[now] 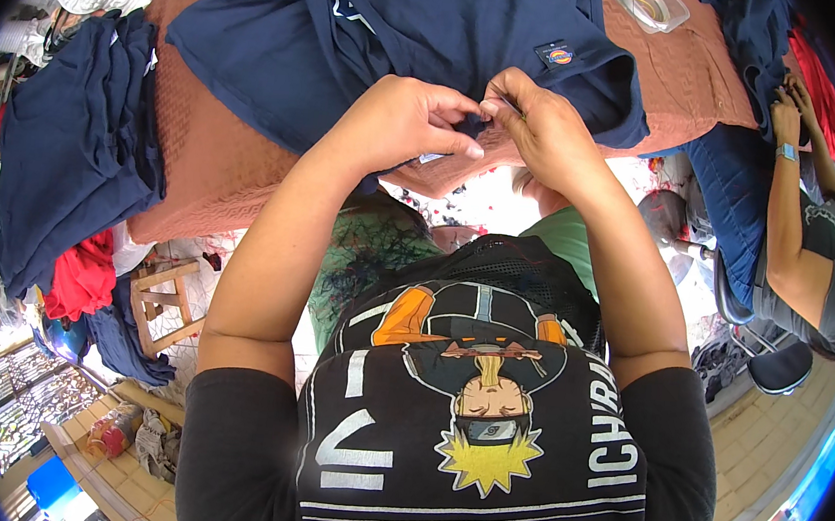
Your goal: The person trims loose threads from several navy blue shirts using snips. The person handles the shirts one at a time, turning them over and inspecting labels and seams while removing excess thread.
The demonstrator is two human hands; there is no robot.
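A navy blue garment [429, 41] lies bunched over the near side of a table. Near its right end is a small sewn label patch [556, 55], and white stitched marks show further left. My left hand [406, 119] is closed at the garment's near edge, with a bit of the navy cloth between thumb and fingers. Right beside it, my right hand [541, 127] is pinched shut, its fingertips meeting those of the left. Whatever lies between the right fingertips is too small to make out.
A brown textured cloth [197, 154] covers the table. Navy garments [82, 148] hang over its left end, above red cloth [84, 274] and a wooden stool [167, 302]. A clear plastic container [653, 4] sits far right. Another person's arm [794, 216] works at dark cloth on the right.
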